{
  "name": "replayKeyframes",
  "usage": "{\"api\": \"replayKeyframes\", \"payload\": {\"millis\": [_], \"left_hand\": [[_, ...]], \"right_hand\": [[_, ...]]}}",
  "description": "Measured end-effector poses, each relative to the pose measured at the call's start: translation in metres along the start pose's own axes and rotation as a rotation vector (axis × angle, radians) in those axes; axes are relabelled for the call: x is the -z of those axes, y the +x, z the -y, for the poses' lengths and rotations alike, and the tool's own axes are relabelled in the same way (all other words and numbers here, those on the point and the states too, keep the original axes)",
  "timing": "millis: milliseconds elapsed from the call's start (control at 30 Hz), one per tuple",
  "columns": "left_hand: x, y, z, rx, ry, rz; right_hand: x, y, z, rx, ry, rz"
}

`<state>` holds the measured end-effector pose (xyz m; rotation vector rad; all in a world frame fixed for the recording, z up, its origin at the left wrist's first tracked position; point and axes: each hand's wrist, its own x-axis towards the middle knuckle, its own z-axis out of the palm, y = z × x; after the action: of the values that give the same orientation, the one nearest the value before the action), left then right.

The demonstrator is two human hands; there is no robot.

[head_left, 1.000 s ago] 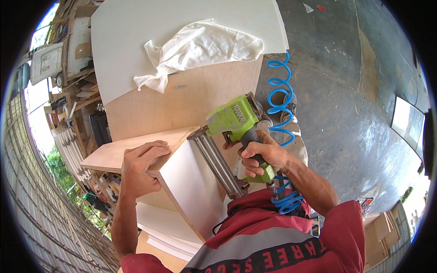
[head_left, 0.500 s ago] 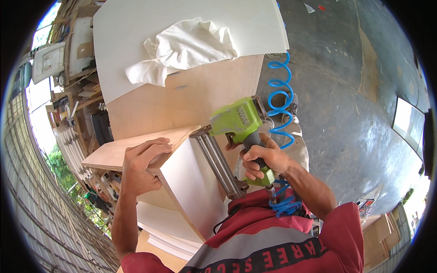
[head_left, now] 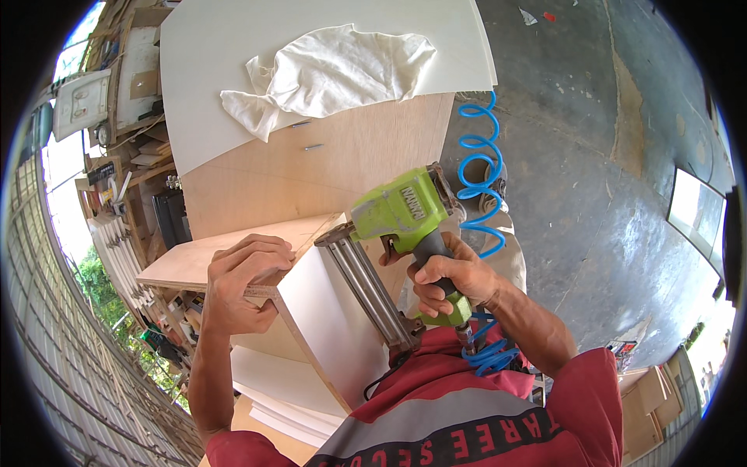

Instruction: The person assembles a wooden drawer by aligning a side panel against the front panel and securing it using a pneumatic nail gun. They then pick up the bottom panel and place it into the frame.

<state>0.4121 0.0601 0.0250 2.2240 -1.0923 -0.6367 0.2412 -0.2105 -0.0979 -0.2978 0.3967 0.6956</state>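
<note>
"Gripping so near the nail gun, is the left hand [head_left: 243,284] safe?"

"Not wholly, I'd say. Its grip pinches the flat, pale plywood board [head_left: 183,261] at the corner, fingers bent over the top, thumb below. The green-and-black metal nail gun [head_left: 401,204] has its nose [head_left: 333,234] just beside; a fastener driven off line could break out towards those fingers."

"Where's the gun exactly?"

"In the right hand [head_left: 461,274], whose grip is wrapped round the black handle [head_left: 429,249]. The nose is by the top edge of the white-faced upright panel [head_left: 319,292]; I can't tell whether they touch. Squeezing early, with the nose badly seated, could send a fastener astray."

"And the corner itself?"

"If the left grip slackened, board and panel might slip out of line."

"What about the coiled blue hose [head_left: 492,359]?"

"Its loops bunch near the handle's foot, so a snag could tug the gun and tilt it. Those thin silver metal bits [head_left: 313,146], loose on the pale wooden worktop [head_left: 233,194], might scratch anything laid over them."
</note>
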Motion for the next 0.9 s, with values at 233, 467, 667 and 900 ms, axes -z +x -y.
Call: {"api": "replayKeyframes", "payload": {"millis": [233, 467, 667, 900], "left_hand": [[0.000, -0.001, 0.003, -0.007, 0.009, -0.015], [0.005, -0.005, 0.000, -0.006, 0.003, 0.008], [0.015, -0.003, -0.002, 0.010, -0.140, 0.059], [0.011, -0.006, 0.001, -0.009, -0.114, 0.023]], "right_hand": [[-0.004, 0.003, 0.004, -0.025, 0.007, -0.008], [-0.006, 0.000, -0.001, -0.025, 0.067, -0.075], [-0.012, -0.004, 0.006, -0.018, 0.044, -0.016], [-0.011, -0.006, 0.010, -0.057, 0.082, 0.027]]}}
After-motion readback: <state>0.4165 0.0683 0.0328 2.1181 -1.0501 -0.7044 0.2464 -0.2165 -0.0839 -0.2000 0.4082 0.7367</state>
